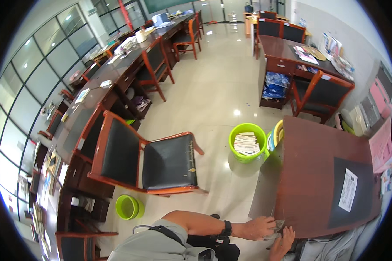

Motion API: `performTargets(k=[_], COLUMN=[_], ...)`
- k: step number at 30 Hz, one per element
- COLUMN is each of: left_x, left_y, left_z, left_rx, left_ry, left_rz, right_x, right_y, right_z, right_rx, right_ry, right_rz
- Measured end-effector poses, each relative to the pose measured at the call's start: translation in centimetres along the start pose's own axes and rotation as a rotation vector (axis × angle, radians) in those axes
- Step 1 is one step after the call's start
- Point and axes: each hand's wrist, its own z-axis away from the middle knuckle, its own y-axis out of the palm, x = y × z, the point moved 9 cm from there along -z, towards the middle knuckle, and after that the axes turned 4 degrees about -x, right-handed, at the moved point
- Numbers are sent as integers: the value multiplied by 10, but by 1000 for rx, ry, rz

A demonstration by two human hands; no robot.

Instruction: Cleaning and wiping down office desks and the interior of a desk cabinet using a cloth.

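My left hand (260, 227), with a black watch on its wrist, grips a crumpled grey cloth (279, 225) at the near corner of a dark red-brown wooden desk (308, 182). Close beside it, my right hand (283, 242) lies against the desk's edge with its fingers by the cloth. Whether those fingers also grip the cloth is not plain. On the desktop, a printed white sheet (348, 190) lies on a dark inlaid panel (336, 208).
A green bin (232, 143) holding stacked paper stands beside the desk. To the left are a wooden chair with a worn black seat (170, 163) and a smaller green bin (119, 208). Long desks (99, 76) line the left side; another desk (277, 45) stands ahead.
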Motion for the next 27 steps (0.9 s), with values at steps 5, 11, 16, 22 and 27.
performTargets(k=[5,11,16,22,27], left_x=[-38,-20,1,12,-42], left_y=[13,-51,-94,-103,-90], left_z=[10,-1,22,37,0], left_rx=[113,85,-307,-433,-274], left_ry=[96,-615,-993,-1084,-985], left_rz=[-14,647,826,786,1081], right_x=[1,60,98,129,102], right_y=[-23,-47,-6,-9,-5], right_z=[2,-24,-37,-45,-27], right_rx=[136,202,274,370,313], right_ry=[371,458,264,206,371], right_rz=[-356,-813,-963,-769,-1032])
